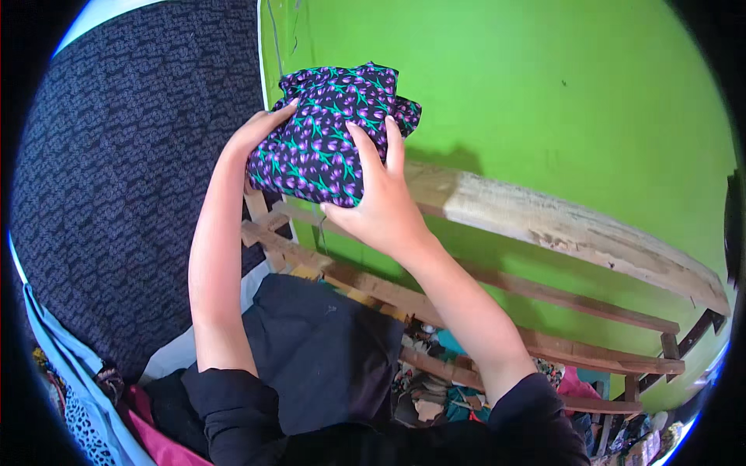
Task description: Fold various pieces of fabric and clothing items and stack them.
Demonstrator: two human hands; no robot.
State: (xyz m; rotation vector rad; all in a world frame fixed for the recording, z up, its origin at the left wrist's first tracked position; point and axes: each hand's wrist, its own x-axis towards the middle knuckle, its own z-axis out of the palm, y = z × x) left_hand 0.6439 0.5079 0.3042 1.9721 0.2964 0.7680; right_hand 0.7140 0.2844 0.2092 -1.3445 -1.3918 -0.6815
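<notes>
A folded bundle of black fabric with purple flowers and green stems is held up between my hands, near the left end of a wooden rack. My left hand grips its left edge; the thumb side shows on top, and the other fingers are hidden behind the cloth. My right hand presses on its right side with spread fingers, the thumb at the lower edge. Whether the bundle rests on the top plank or hangs above it, I cannot tell.
The wooden rack runs along a green wall. Dark patterned cloth hangs at left. Below lie a large black cloth and mixed fabric scraps behind the lower slats. Blue cloth hangs at lower left.
</notes>
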